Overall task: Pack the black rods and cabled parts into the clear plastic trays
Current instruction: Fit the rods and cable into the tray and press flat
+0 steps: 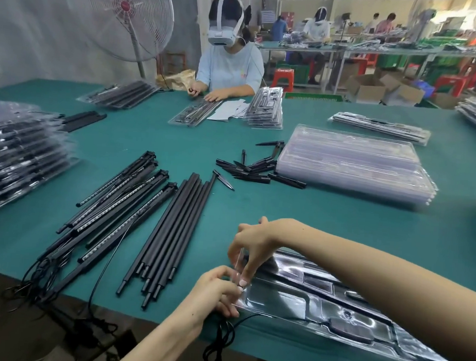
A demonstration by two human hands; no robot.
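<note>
My left hand (218, 290) and my right hand (250, 244) meet at the left end of a clear plastic tray (335, 302) lying along the near edge of the green table (299, 212). Both pinch the tray's thin lip, fingers curled onto it. A cabled part (351, 330) sits in the tray, its black cable (219, 345) hanging over the table's near edge. The plain black rods (171, 232) lie just left of my hands, the cabled rods (110, 211) further left (wires trailing off the edge). A stack of empty trays (353, 166) rests toward the far right.
</note>
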